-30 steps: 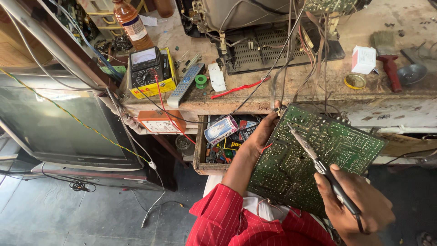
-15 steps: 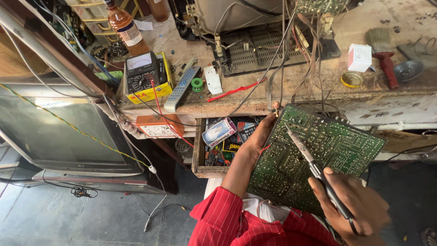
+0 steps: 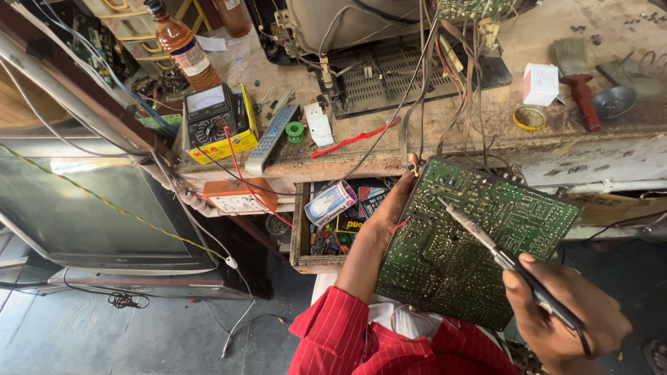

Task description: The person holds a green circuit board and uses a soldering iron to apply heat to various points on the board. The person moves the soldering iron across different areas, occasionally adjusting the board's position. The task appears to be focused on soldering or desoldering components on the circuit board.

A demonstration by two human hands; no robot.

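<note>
The right hand (image 3: 566, 323) has its fingers closed pen-style round a soldering iron (image 3: 486, 243), tip on the green circuit board (image 3: 472, 243). The left hand (image 3: 396, 205) grips the board's left edge, probably thumb on top. The board looks stiff, light and fragile, best held by its edges above the lap.

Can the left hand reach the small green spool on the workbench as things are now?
Probably not at once. The left hand is gripping the edge of the green circuit board, so it is busy. The green spool lies uncovered on the workbench above it, beside the remote control, with nothing blocking the way.
</note>
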